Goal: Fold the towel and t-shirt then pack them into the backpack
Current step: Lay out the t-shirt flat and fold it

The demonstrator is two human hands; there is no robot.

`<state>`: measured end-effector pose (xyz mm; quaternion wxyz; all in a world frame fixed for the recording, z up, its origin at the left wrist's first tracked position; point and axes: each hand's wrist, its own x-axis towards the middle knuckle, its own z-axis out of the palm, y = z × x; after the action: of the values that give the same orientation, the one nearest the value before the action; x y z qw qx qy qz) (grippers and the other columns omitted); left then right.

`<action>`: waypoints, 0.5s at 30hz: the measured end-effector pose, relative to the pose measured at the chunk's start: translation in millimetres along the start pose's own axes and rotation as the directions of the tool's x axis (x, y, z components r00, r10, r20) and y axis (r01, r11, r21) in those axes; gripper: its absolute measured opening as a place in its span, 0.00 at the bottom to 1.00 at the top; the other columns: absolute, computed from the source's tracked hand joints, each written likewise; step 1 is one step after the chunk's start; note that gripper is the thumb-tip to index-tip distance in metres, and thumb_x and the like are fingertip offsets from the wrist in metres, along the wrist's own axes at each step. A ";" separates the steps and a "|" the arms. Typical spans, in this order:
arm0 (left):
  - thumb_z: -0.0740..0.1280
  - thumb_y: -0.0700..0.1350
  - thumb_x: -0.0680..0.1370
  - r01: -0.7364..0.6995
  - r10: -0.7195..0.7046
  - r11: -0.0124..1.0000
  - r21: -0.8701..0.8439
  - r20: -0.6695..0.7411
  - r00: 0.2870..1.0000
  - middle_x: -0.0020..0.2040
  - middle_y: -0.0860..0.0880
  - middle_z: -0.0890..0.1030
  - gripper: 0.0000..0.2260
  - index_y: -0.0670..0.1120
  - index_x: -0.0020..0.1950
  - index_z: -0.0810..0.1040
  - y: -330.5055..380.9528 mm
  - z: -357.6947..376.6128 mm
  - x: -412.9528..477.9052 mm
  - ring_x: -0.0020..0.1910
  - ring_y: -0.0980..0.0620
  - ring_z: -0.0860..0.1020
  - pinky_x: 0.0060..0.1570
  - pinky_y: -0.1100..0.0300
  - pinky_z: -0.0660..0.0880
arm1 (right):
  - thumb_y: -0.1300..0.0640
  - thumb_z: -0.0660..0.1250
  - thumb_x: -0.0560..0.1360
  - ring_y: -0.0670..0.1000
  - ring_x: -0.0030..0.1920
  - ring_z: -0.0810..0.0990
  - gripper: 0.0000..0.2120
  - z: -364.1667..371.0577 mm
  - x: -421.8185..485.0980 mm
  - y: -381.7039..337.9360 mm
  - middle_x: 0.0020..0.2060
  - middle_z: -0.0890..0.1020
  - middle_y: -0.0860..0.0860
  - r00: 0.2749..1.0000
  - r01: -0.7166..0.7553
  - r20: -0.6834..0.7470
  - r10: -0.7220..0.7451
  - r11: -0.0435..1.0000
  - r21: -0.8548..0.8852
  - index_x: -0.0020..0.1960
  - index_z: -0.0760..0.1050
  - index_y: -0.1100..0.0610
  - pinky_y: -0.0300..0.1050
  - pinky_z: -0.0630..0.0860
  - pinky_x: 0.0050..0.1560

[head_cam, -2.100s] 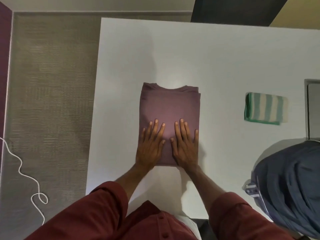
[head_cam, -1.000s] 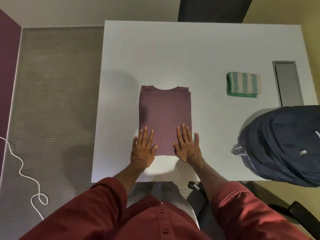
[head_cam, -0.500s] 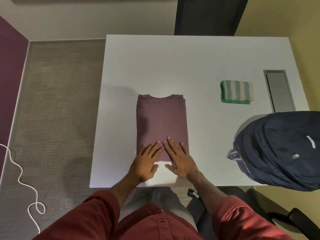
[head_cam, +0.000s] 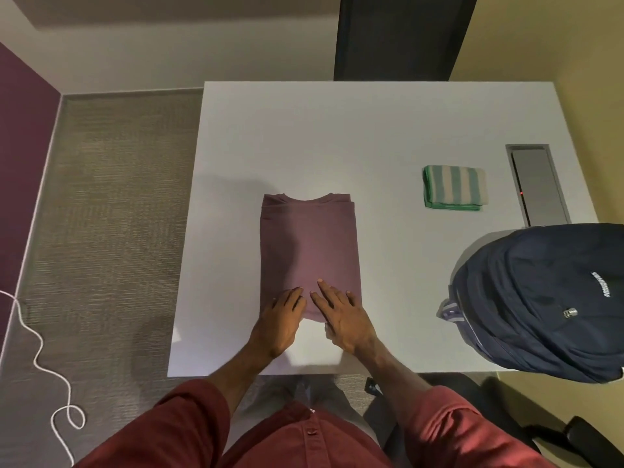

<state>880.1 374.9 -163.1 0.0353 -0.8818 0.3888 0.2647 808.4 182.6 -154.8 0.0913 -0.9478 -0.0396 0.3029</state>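
A maroon t-shirt (head_cam: 309,244), folded into a tall rectangle with the collar at the far end, lies in the middle of the white table (head_cam: 337,136). My left hand (head_cam: 278,320) and my right hand (head_cam: 342,317) lie side by side on its near edge, fingers straight and flat on the cloth. A folded green-and-white striped towel (head_cam: 454,190) sits far right on the table. The dark blue backpack (head_cam: 547,298) lies at the table's near right corner, overhanging the edge; I see no opening in it.
A grey cable hatch (head_cam: 538,184) is set into the table's right side behind the backpack. A white cord (head_cam: 37,359) snakes over the carpet at left. A dark chair part (head_cam: 587,440) shows at lower right, below the table.
Both hands slid from the shirt's near corners toward each other and now meet at the middle of its near edge. The view has pulled back, so more table shows.
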 end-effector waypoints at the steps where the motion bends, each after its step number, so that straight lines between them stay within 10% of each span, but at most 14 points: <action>1: 0.55 0.53 0.91 0.004 -0.005 0.999 -0.050 -0.024 1.000 0.87 0.47 0.57 0.26 0.46 0.88 0.56 -0.1 0.2 -2.1 0.86 0.47 0.58 0.86 0.54 0.57 | 0.48 0.59 0.88 0.58 0.88 0.48 0.36 -0.6 0.8 -0.7 0.87 0.39 0.51 1.000 -0.004 0.000 0.004 1.000 0.003 0.88 0.42 0.46 0.62 0.53 0.86; 6: 0.63 0.54 0.88 0.032 -0.063 0.970 -0.241 -0.121 0.991 0.79 0.46 0.74 0.24 0.44 0.81 0.70 5.6 -4.0 -7.4 0.78 0.47 0.74 0.80 0.56 0.68 | 0.51 0.56 0.90 0.55 0.85 0.62 0.26 -10.6 7.0 3.1 0.88 0.49 0.48 0.999 -0.013 -0.048 0.015 0.998 0.055 0.87 0.55 0.44 0.56 0.66 0.83; 12: 0.66 0.53 0.86 0.098 -0.152 0.947 -0.307 -0.157 0.976 0.81 0.52 0.70 0.26 0.49 0.84 0.67 9.6 -8.7 -6.0 0.80 0.51 0.69 0.82 0.59 0.64 | 0.53 0.53 0.90 0.49 0.82 0.68 0.23 -23.7 5.0 12.4 0.84 0.62 0.42 0.990 -0.007 -0.137 0.024 0.993 0.121 0.85 0.63 0.44 0.50 0.68 0.82; 15: 0.82 0.39 0.73 0.081 -0.186 0.925 -0.370 -0.258 0.948 0.60 0.42 0.87 0.20 0.39 0.64 0.85 10.6 -16.6 -2.9 0.59 0.40 0.86 0.66 0.47 0.82 | 0.53 0.54 0.90 0.48 0.83 0.66 0.25 -22.1 1.4 16.4 0.84 0.61 0.43 0.992 -0.015 -0.123 0.027 0.995 0.098 0.86 0.60 0.45 0.49 0.62 0.85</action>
<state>878.3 365.0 -145.9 -0.1633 -0.9273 0.2739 0.1959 822.8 163.4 -141.2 0.1362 -0.9596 -0.0093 0.2459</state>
